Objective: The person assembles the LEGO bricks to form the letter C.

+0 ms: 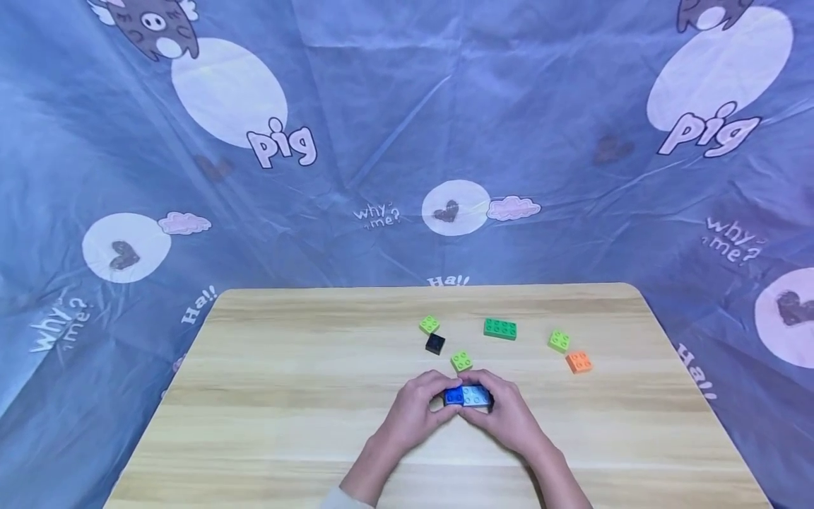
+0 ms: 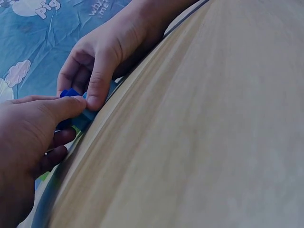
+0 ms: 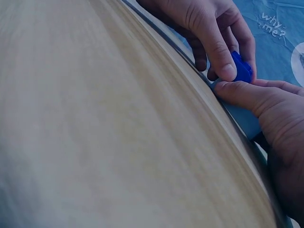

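Observation:
Near the front of the table, both hands meet around two toy building bricks. Thumb and fingers of my left hand (image 1: 416, 404) pinch the dark blue brick (image 1: 453, 396), also visible in the right wrist view between that thumb and fingers. From the other side my right hand (image 1: 505, 410) grips the light blue brick (image 1: 475, 396), its thumb along the near side. The two bricks lie end to end, the dark one overlapping the light one's left part. A dark edge shows at the right end, partly hidden by the right fingers. The thumb tips nearly meet.
Beyond the hands lie a lime brick (image 1: 461, 361), a black brick (image 1: 435, 343) and another lime brick (image 1: 429, 324). Farther right are a long green brick (image 1: 499, 329), a third lime brick (image 1: 559, 341) and an orange brick (image 1: 579, 362). A printed blue cloth (image 1: 394, 141) hangs behind the wooden table (image 1: 286, 396).

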The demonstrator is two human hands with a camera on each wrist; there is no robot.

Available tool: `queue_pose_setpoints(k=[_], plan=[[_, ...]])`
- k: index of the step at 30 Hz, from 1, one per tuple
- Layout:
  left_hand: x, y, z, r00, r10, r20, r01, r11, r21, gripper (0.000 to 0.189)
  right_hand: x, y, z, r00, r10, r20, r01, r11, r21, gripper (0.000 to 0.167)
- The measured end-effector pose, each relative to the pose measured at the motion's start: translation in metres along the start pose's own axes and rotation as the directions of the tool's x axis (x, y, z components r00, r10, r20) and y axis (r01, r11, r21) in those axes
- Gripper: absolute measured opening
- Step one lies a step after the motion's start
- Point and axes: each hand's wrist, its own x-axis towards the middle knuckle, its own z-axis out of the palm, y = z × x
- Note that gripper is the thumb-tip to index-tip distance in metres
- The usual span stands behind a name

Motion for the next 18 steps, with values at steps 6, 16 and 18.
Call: queue_pose_setpoints(k=[6,16,18], plan=[[0.003,-0.005,0.0,0.995,-0.092,0.04,0.094,0.993,-0.07,0.041,0.002,0.001,-0.003,1.0,0.002,0.016,-0.002,1.0,0.001,0.063],[0.0,-0.003,0.004,0.968,-0.236,0.084,0.243,0.966,-0.089,0.039,-0.008,0.018,-0.022,0.95,-0.063,-0.306,0.096,0.991,0.095,0.049],[0.001,-0.003,0.004,0.963,-0.254,0.089,0.262,0.961,-0.09,0.039,-0.008,0.027,-0.036,0.868,-0.072,-0.491,0.104,0.994,0.038,0.039]])
